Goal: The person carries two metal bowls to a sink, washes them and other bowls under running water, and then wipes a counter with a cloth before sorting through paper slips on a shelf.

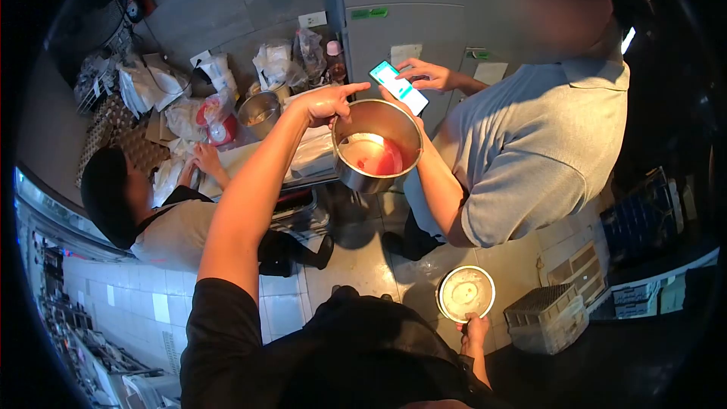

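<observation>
At chest height over the tiled floor (356, 257), we are holding a steel pot (376, 145) out in front of us with our left hand (327, 104); the fingers are clamped on the pot's near rim, thumb side over the edge, while the index finger is sticking out straight toward the phone (398, 87). Inside the pot we are seeing a shallow pool of red liquid (382, 159) lying against the far wall, with a pale patch beside it. Our left arm is running bare from a black sleeve (219, 326) up to the pot. Lower down, near our waist, our right hand (475, 328) is gripping the handle of a small round metal pan (465, 293), fingers closed around it; the pan is sitting level, its pale inside facing up, well apart from the pot. Just beyond the pot, a person in a grey polo shirt (530, 136) is standing close, one forearm passing under the pot's right side and both hands on the lit phone. To the left, a second person in a dark cap (106, 193) is bending over a counter (250, 155), with a hand (204, 157) resting on a white board. On that counter we are noting a smaller steel container (260, 112), crumpled plastic bags (276, 60) and a red-and-white item (218, 125). A grey crate (547, 318) is standing on the floor to the right of the pan.
</observation>
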`<state>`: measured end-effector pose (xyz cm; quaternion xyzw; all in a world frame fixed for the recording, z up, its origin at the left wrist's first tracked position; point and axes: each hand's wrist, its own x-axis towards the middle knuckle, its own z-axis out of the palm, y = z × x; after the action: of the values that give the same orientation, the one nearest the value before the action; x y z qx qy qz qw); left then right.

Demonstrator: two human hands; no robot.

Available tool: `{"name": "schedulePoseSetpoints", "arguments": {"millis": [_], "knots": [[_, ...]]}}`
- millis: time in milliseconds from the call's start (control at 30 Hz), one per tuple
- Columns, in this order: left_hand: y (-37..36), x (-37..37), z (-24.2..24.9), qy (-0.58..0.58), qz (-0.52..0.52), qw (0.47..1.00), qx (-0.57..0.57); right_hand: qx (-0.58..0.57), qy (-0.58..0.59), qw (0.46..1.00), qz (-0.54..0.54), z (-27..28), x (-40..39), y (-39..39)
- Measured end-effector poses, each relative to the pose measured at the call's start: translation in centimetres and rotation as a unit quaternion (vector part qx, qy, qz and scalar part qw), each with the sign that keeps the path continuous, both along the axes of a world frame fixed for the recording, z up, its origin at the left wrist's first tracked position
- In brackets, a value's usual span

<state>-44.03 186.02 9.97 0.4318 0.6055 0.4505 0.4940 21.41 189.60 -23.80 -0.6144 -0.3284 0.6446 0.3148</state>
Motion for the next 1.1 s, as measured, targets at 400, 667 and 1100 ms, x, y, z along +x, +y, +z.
{"name": "schedulePoseSetpoints", "arguments": {"millis": [400, 667, 1100], "knots": [[-4.3, 1.7, -0.7, 0.059, -0.014, 0.997, 0.045, -0.013, -0.040, 0.999, -0.017, -0.3, 1.7, -0.6], [-18.2, 12.1, -8.9, -0.104, 0.292, 0.941, 0.134, -0.020, -0.049, 0.998, 0.039, 0.2, 1.7, -0.2], [-26.7, 21.8, -17.3, -0.134, 0.494, 0.853, 0.099, -0.050, -0.047, 0.986, 0.151, -0.2, -1.9, 1.2]]}}
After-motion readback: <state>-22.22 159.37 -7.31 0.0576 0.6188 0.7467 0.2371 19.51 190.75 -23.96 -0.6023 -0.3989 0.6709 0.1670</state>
